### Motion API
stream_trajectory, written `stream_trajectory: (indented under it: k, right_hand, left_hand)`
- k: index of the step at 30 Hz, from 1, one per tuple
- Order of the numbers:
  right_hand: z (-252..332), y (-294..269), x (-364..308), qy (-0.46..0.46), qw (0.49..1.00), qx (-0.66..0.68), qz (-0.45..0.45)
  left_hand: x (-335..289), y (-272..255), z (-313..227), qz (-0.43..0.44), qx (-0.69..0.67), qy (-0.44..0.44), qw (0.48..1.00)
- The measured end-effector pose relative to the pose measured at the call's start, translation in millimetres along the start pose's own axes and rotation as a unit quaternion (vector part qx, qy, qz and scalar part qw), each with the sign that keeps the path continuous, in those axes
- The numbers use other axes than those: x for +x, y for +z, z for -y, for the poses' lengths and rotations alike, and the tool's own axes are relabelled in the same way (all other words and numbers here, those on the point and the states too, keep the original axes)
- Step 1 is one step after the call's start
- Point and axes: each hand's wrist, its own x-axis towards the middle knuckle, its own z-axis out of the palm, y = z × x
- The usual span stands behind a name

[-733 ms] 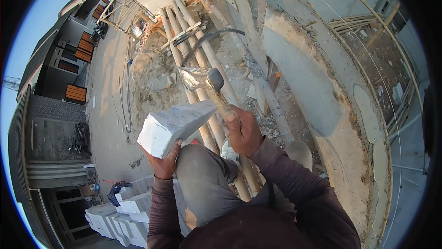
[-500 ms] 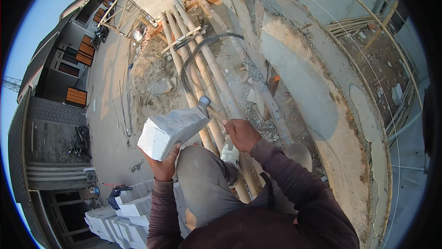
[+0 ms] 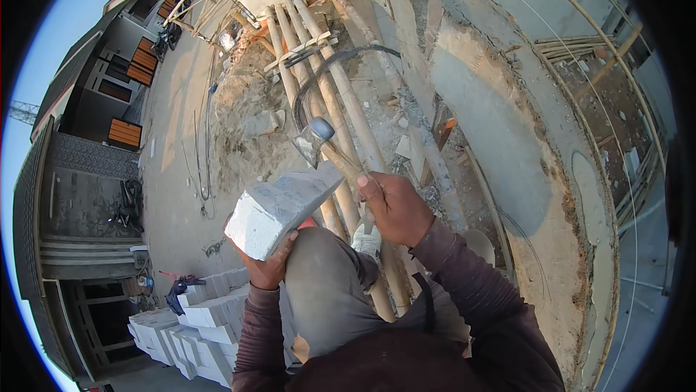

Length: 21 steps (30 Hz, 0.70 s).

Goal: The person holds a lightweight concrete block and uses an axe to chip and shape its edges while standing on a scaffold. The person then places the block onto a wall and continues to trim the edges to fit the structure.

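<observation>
My left hand [image 3: 271,265] holds a pale, lightweight concrete block [image 3: 279,211] from below, tilted against my raised left knee [image 3: 319,269]. The block's far end looks rough and sloped. Wrapped around the wooden handle of a brick hammer is my right hand [image 3: 397,207], thumb lying along the handle. The brick hammer [image 3: 317,138] has a rounded dark end and a flared metal blade; its head hangs in the air just beyond the block, apart from it. The palm side of my left hand is hidden by the block.
Beneath me run several long bamboo poles [image 3: 341,117], with a black cable coil [image 3: 301,102] across them. A white-gloved or white-shod shape [image 3: 366,240] rests on the poles. A plastered wall [image 3: 493,124] rises at right. White blocks [image 3: 210,312] are stacked lower left.
The hammer head has lifted off the block's far end, and my right hand has risen slightly with it. The block stays in my left hand, and the whole view has shifted a little.
</observation>
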Motion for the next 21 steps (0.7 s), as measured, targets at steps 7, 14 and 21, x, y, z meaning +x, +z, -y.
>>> stream_trajectory:
  k: [7,14,21]
  right_hand:
    - [-8,21,0,-0.112,0.986,0.081,-0.097]
    - [43,-3,2,-0.112,0.990,0.022,-0.082]
    - [-59,24,12,0.048,0.994,-0.102,-0.005]
  left_hand:
    - [-2,1,-10,0.010,0.008,0.029,0.999]
    - [-6,-3,-1,0.011,0.015,0.031,0.999]
    - [10,15,-12,0.011,-0.032,0.026,0.999]
